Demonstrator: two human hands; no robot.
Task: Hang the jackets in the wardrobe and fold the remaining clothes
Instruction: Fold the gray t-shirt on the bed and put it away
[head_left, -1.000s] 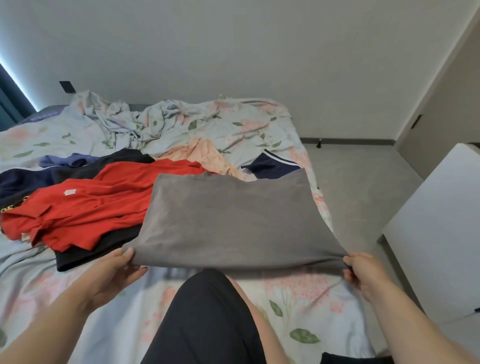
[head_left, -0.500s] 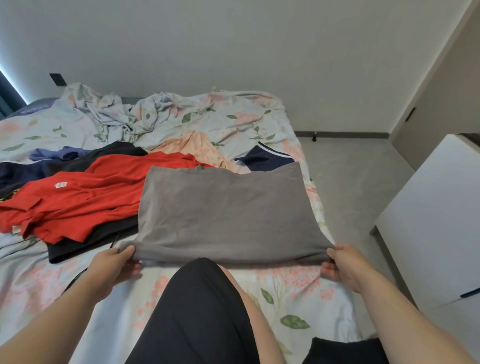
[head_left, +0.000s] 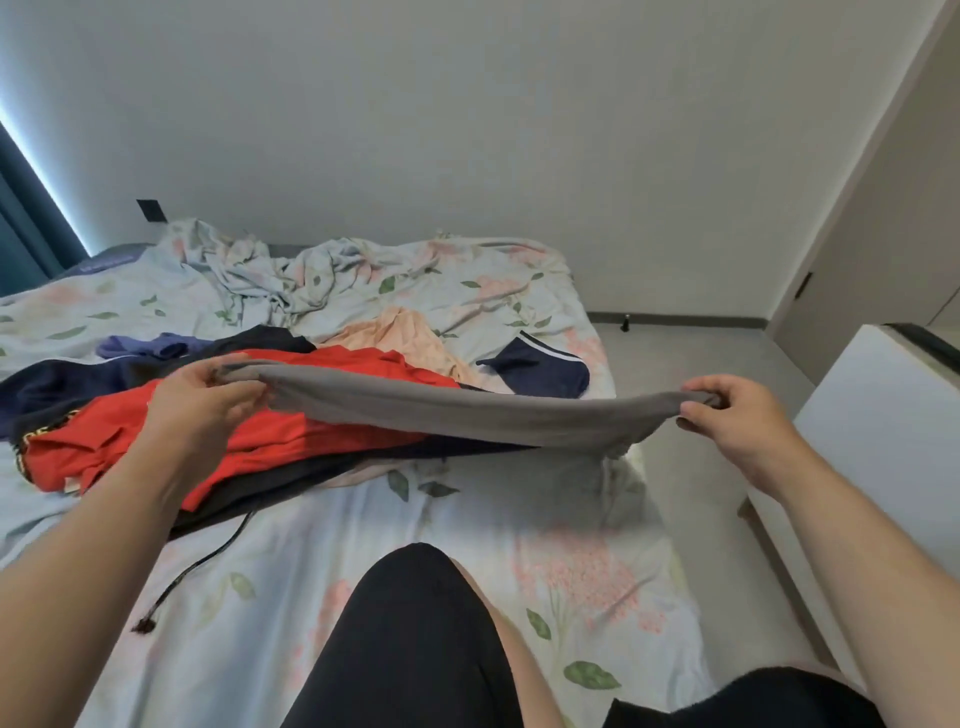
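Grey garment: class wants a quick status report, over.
Left hand and right hand each pinch an end. Grey garment stretched above the bed. Red garment piled underneath.

Room evenly lit, soft, no hard glare. Bright cool strip of daylight along curtain edge (head_left: 31, 156) at far left, slightly blown out. Wall (head_left: 467, 130) dull grey-white, darker twd corners. Faint soft shadow under grey garment (head_left: 467, 410) on bed (head_left: 363, 545). Wide-angle: wall lines bow, forearms stretch at frame edges. Slight motion blur on both hands, cloth detail soft.
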